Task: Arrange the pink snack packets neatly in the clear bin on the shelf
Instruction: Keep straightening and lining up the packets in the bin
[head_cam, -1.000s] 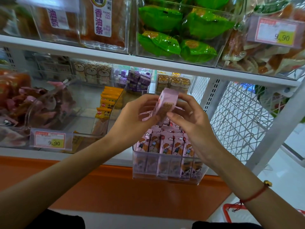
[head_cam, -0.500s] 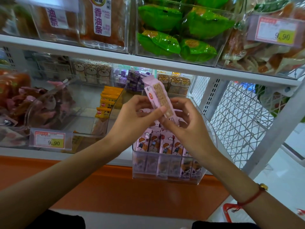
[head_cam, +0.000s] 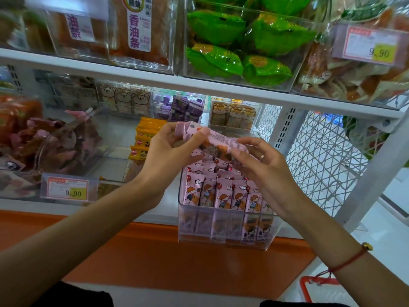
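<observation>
Head view: left hand and right hand each pinch one end of pink snack packet, held level just above clear bin, likely turning it to match upright front row. Price tag reads 9.90; upper label reads 香油条.

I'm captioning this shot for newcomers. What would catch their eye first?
Both hands, the left hand and right hand, hold a pink snack packet between them at centre, just above the clear bin with its front row of upright pink packets. Bright green bags fill a bin on the upper shelf.
</observation>
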The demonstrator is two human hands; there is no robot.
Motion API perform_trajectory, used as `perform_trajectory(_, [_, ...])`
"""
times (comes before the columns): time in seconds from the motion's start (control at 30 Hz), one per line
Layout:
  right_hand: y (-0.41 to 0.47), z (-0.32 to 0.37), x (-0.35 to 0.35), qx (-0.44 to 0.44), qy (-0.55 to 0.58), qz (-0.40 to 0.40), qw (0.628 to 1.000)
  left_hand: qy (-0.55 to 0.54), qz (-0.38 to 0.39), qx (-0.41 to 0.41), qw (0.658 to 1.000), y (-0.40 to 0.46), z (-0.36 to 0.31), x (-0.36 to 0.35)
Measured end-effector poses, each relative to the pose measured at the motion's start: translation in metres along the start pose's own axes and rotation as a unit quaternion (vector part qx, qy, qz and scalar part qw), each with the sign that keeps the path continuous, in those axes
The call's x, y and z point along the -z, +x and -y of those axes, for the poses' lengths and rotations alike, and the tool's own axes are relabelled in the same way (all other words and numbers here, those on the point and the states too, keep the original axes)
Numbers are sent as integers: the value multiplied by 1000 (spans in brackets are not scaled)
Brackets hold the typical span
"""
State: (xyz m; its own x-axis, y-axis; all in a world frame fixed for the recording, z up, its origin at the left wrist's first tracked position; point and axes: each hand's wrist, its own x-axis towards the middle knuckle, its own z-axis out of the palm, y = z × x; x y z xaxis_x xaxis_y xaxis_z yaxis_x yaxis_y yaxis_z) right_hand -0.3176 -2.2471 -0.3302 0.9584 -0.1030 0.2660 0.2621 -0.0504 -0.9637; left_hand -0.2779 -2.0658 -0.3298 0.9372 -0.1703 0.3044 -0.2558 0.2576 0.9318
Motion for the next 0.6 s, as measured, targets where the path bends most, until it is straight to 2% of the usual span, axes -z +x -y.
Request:
perform_trajectory(0.1, [3,-3,3,-23,54,-39,998,64,45,-7,997,-1,0,-1])
perform_trajectory(0.2, [3,-5,8,-39,54,-54,996,127,87,-32,988,-2,4,-2])
perform_trajectory(0.27, [4,-8,8,-37,3,-63,997,144,61,-65,986,-1,6,-1])
perform_trajectory(0.33, [6,-12,6,-9,-113,-83,990,144,15,-97,985,2,5,2])
perform_trajectory(0.4, [5,-16,6,59,-255,-78,962,164,-22,-118,979,7,4,7])
perform_trajectory(0.43, [5,-19,7,84,-324,-50,941,185,-24,-124,975,10,4,9])
perform_trajectory(0.53, [1,-28,9,104,-503,80,854,275,21,-129,953,17,6,10])
perform_trajectory(0.6, [0,-31,8,99,-559,112,816,349,58,-145,924,22,8,8])
